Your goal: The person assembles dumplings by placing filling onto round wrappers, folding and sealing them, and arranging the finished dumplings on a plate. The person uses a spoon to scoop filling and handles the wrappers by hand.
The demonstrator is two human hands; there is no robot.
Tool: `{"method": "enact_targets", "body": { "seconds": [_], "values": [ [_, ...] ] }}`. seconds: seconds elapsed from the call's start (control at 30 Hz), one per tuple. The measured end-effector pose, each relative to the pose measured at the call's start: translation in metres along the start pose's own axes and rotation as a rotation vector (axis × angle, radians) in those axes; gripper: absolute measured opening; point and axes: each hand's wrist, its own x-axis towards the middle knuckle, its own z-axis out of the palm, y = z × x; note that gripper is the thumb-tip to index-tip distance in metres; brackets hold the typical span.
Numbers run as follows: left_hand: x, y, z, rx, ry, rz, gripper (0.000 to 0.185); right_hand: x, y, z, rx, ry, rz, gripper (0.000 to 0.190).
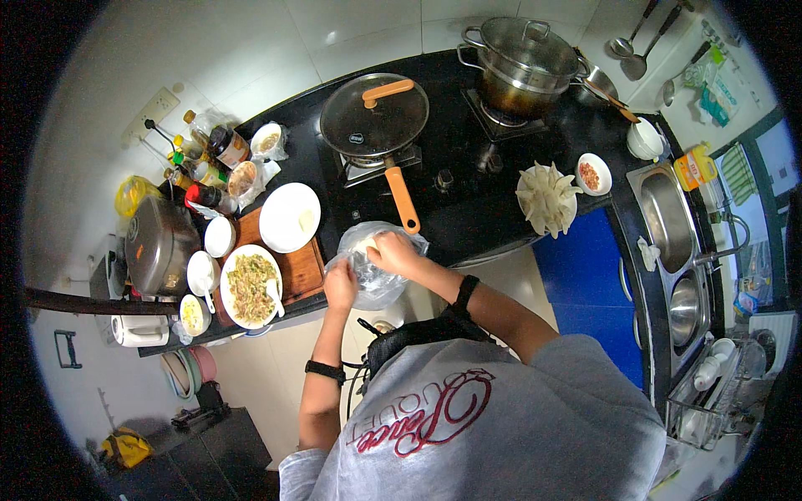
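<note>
A clear plastic bag [382, 288] hangs at the counter's front edge. My left hand [341, 285] pinches its rim on the near left side. Across the bag's mouth, my right hand [395, 253] has its fingers on a pale, soft piece [363, 244] that looks like dough or wrappers. My fingers partly hide that piece. Just beyond my right hand is the orange handle [402, 197] of a lidded frying pan [376, 119]. Left of the bag, a white plate [279, 219] with a small pale piece on it rests on a wooden cutting board [304, 269].
An oval dish of chopped filling [252, 285] with a white spoon stands at the left. Folded dumplings [548, 200] fill a plate at the right, beside a small bowl [593, 175]. A steamer pot [526, 69] sits on the back burner. Bottles [229, 147] crowd the left wall.
</note>
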Motion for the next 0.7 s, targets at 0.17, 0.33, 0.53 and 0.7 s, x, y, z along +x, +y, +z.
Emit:
{"method": "enact_targets", "body": {
  "seconds": [0.17, 0.33, 0.53, 0.7],
  "values": [
    [-0.002, -0.020, 0.005, 0.231, -0.077, 0.038, 0.008, -0.001, -0.010, -0.003, 0.032, 0.050, 0.038, 0.026],
    [0.008, -0.024, 0.007, 0.199, -0.201, 0.052, 0.015, -0.003, -0.030, -0.006, 0.280, 0.133, 0.041, 0.023],
    [0.010, -0.049, -0.001, -0.673, -0.150, -0.110, 0.029, 0.000, -0.030, 0.001, 0.198, 0.163, 0.016, 0.024],
    [-0.001, -0.054, 0.015, -1.170, -0.160, -0.551, 0.037, 0.003, -0.035, 0.036, -0.054, -0.204, -0.115, 0.025]
  ]
}}
